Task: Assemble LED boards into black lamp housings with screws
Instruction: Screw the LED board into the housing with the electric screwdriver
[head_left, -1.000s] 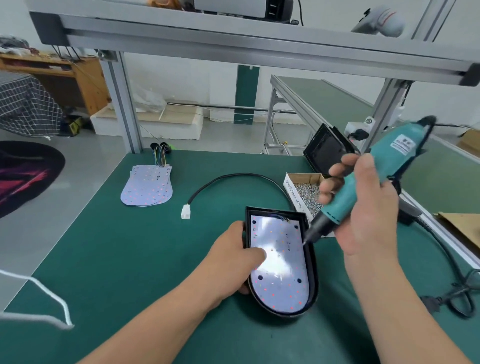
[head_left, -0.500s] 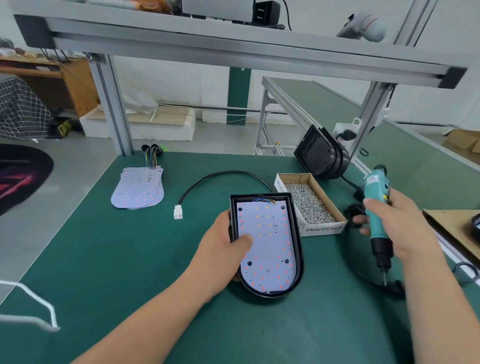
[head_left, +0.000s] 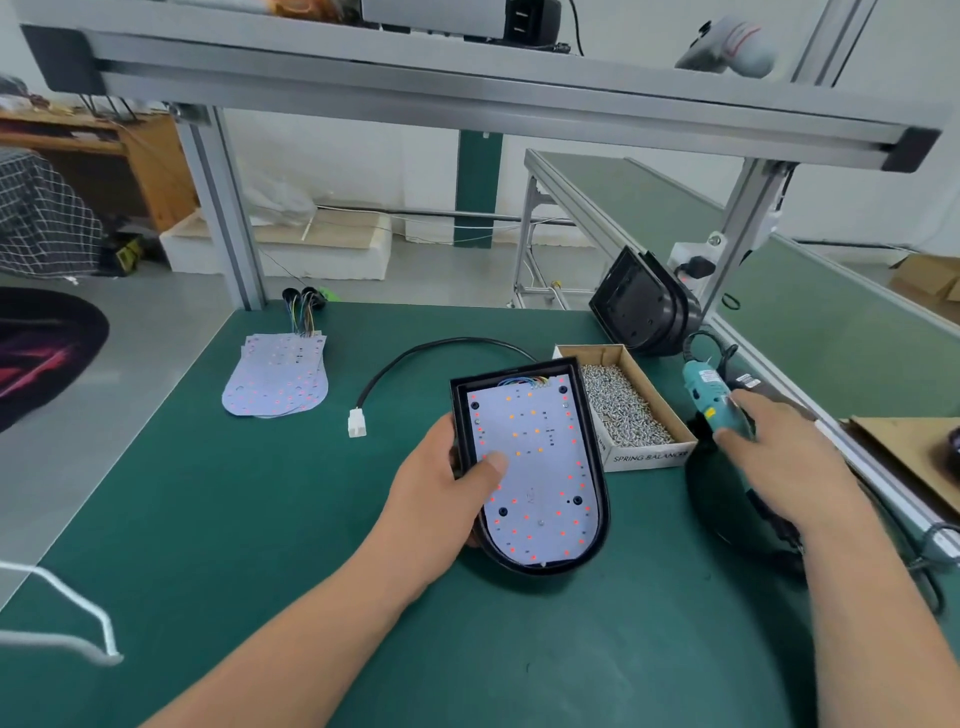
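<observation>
The left hand grips the black lamp housing by its left wall, thumb pinning the LED board inside, steadying both for screws. Right of the housing, the right hand covers the electric screwdriver; whether its fingers clasp it is too blurred to tell.

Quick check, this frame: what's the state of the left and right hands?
Left hand: grips the black lamp housing, thumb on the LED board.
Right hand: holds the teal electric screwdriver.

Screwdriver: lower end hidden behind right hand; both blurred, grip unclear.
Left hand: fingers out of sight under housing.
White cord: cut by left edge.
</observation>
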